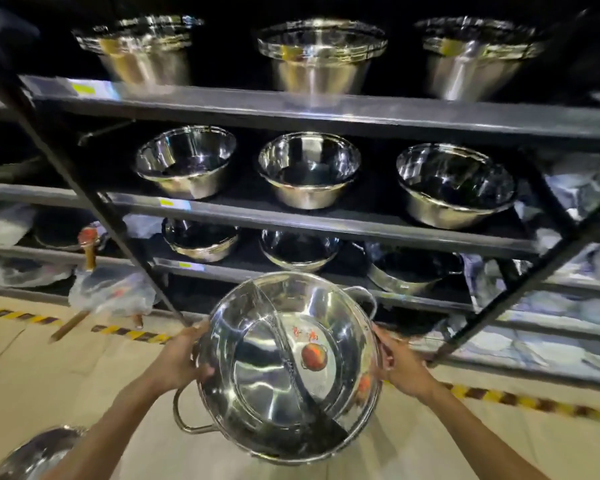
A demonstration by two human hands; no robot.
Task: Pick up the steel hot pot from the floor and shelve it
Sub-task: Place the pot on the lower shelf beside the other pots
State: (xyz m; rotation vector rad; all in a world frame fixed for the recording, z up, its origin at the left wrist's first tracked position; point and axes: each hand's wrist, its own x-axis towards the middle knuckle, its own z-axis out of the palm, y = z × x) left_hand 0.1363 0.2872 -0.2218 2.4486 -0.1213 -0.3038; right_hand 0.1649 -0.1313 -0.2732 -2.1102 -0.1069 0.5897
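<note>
I hold the hot pot up off the floor in both hands, in front of the rack. My left hand grips its left rim, fingers curled over the edge; my right hand clamps the right rim the same way. The hands are well apart, with the pot between them.

The pot is tilted so its open mouth faces me. A curved divider splits the inside into two halves, and a red-orange sticker sits on the bottom of the right half. One loop handle sticks out at lower left, below my left hand, and another at upper right.

Behind the pot the rack has dark shelves. The top one carries three tall steel pots. The next carries three steel bowls side by side. The shelf below that holds more bowls, just above and behind the pot's far rim.

Yellow-and-black tape runs along the floor near the rack's foot. At lower left, by my left forearm, part of another steel vessel shows, blurred.
</note>
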